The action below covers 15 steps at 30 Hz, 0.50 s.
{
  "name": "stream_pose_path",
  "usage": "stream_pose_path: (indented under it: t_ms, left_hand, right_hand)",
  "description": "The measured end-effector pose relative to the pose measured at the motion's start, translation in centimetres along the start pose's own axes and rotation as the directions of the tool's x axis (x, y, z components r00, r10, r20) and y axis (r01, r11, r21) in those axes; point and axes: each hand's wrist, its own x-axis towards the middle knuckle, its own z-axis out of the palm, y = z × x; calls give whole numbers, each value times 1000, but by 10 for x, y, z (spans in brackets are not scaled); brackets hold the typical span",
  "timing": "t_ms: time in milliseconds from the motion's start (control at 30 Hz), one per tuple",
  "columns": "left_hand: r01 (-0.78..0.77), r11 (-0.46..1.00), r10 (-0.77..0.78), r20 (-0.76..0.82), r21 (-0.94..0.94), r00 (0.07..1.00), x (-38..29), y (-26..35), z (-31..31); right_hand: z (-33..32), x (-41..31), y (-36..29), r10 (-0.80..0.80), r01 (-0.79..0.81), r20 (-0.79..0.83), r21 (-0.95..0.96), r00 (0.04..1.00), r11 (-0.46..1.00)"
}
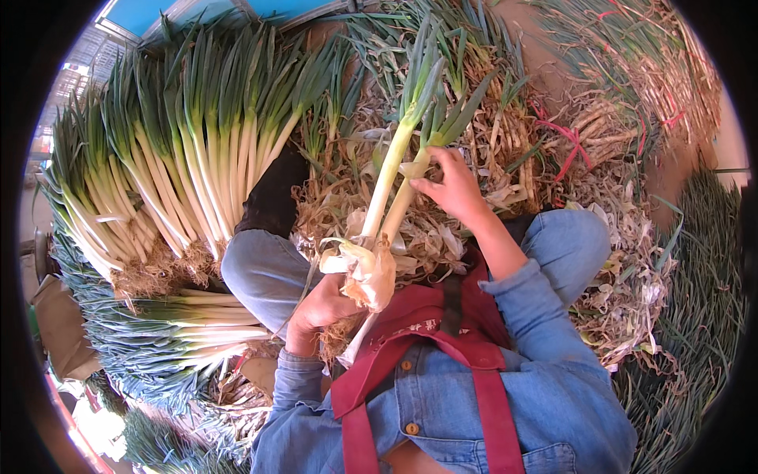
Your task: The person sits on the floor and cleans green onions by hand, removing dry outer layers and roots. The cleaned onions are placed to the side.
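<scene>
Two large green onions [385, 173] slant up over my lap, roots toward me and green tops away. My left hand [323, 305] grips them near the root end. Loose papery outer skin [372, 272] hangs bunched over that hand and partly hides its fingers, and brown roots [337, 339] stick out below. With thumb and fingers, my right hand [453, 181] pinches the right-hand stalk just under its green leaves. A torn bit of skin [414, 170] shows by that thumb.
White-stemmed green onions [201, 154] stand leaning in rows by my left knee, and more [213, 329] lie below them. Peeled dry skins [435, 240] cover the ground before me. Unpeeled onions [503, 101] and bundles with red ties [669, 77] lie beyond. Green tops [699, 284] fill the right side.
</scene>
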Motion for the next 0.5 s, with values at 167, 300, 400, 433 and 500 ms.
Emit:
stream_pose_path:
  t_ms: [167, 300, 400, 433, 500]
  left_hand:
    - [-36, 999, 36, -14, -10, 999, 2, -2, 3]
    - [-1, 1000, 2, -52, 24, 999, 4, -13, -10]
    - [-207, 968, 212, 22, -139, 977, 4, -25, -13]
    - [-195, 968, 201, 21, -157, 979, 5, -29, -13]
    - [-164, 961, 155, -57, -223, 986, 7, -33, -16]
  right_hand:
    - [14, 17, -21, 14, -14, 62, 1, 998, 1000]
    - [8, -28, -59, -101, -40, 284, 451, 954, 891]
    - [-1, -45, -69, -3, -147, 310, 459, 951, 876]
    - [-3, -49, -74, 42, -204, 334, 468, 942, 860]
    - [-2, -51, -89, -156, -2, 317, 447, 935, 895]
